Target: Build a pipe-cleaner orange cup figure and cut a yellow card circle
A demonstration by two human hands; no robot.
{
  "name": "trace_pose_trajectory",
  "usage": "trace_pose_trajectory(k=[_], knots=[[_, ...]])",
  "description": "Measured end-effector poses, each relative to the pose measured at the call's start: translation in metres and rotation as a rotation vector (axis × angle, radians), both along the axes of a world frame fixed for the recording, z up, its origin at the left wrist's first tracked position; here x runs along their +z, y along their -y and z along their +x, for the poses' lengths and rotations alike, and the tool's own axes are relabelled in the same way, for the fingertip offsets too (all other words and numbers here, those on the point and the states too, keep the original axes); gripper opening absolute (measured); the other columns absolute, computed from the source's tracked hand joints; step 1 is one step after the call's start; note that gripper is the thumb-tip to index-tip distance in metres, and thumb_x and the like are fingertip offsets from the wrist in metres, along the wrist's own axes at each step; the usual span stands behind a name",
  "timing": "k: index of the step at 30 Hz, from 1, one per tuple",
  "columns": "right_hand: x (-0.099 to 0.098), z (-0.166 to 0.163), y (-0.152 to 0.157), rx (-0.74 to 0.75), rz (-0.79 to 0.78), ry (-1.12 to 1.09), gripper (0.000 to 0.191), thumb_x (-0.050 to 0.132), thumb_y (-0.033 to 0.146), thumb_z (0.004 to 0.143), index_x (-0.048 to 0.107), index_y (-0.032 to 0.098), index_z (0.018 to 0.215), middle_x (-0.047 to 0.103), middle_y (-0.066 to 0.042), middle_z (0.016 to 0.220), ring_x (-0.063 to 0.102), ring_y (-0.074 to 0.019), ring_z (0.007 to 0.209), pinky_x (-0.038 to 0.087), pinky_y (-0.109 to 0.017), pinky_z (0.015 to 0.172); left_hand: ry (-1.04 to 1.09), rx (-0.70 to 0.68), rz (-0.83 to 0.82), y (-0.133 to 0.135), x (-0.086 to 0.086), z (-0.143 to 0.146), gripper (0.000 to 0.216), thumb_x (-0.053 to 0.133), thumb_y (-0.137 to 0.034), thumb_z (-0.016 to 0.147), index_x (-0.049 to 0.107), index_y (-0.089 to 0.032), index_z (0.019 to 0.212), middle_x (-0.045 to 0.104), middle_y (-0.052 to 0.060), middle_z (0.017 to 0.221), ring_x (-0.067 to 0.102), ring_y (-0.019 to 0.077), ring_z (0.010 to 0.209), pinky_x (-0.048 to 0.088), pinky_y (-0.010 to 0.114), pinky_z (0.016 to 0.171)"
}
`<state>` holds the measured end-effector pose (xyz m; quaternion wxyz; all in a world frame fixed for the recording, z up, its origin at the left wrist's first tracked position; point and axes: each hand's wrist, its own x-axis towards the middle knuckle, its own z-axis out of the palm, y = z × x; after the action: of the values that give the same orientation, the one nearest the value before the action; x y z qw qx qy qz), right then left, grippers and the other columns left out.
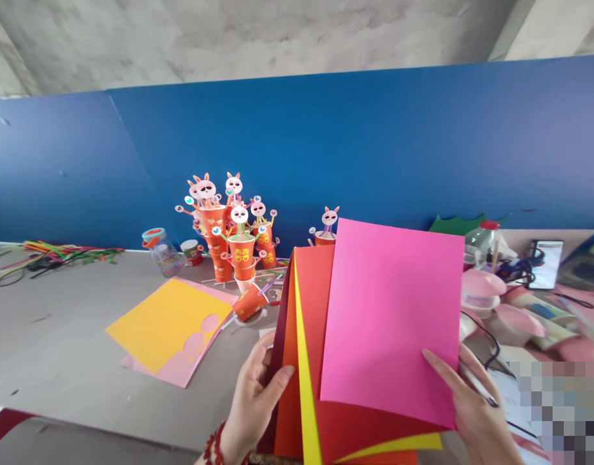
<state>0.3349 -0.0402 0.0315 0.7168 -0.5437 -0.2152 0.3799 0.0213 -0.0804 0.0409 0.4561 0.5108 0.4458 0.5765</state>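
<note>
My left hand, a red beaded bracelet at its wrist, is closed on the left edge of a stack of coloured paper. Dark red, orange, yellow and red sheets fan out in it. A bright pink sheet of paper lies over the stack's right side, tilted slightly. My right hand pinches this sheet at its lower right edge, with one finger stretched across its front. Between the fingers of that same hand sits a slim silver pen. The lower part of the stack runs out of view.
Red paper cups with rabbit faces stand at the back; one cup lies tipped. A cut orange sheet rests at left, near a jar and pipe cleaners. Pale pink cups and a lit phone crowd the right.
</note>
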Motion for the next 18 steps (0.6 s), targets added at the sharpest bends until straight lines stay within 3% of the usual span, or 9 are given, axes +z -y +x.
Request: trace_pose_trajectory(k=[9,18], knots=[[-0.002,0.003,0.001,-0.041,-0.057,0.0,0.079,0.095,0.031,0.042,0.072,0.026,0.117,0.079,0.002,0.08,0.073,-0.0208,0.058,0.062,-0.024,0.051,0.203,-0.055,-0.041,-0.002,-0.001,0.003,0.035,0.064,-0.032,0.09,0.056,-0.023,0.122,0.066,0.009,0.126,0.065,0.0251,0.111,0.053,0.036,0.097],[-0.008,0.009,-0.003,-0.027,-0.101,0.028,0.078,0.096,0.033,0.043,0.072,0.025,0.117,0.08,0.0,0.083,0.073,-0.0223,0.058,0.063,-0.025,0.051,0.339,-0.142,-0.077,0.0,0.003,-0.002,0.032,0.063,-0.031,0.09,0.055,-0.024,0.121,0.067,0.008,0.123,0.068,0.0237,0.102,0.053,0.033,0.088]])
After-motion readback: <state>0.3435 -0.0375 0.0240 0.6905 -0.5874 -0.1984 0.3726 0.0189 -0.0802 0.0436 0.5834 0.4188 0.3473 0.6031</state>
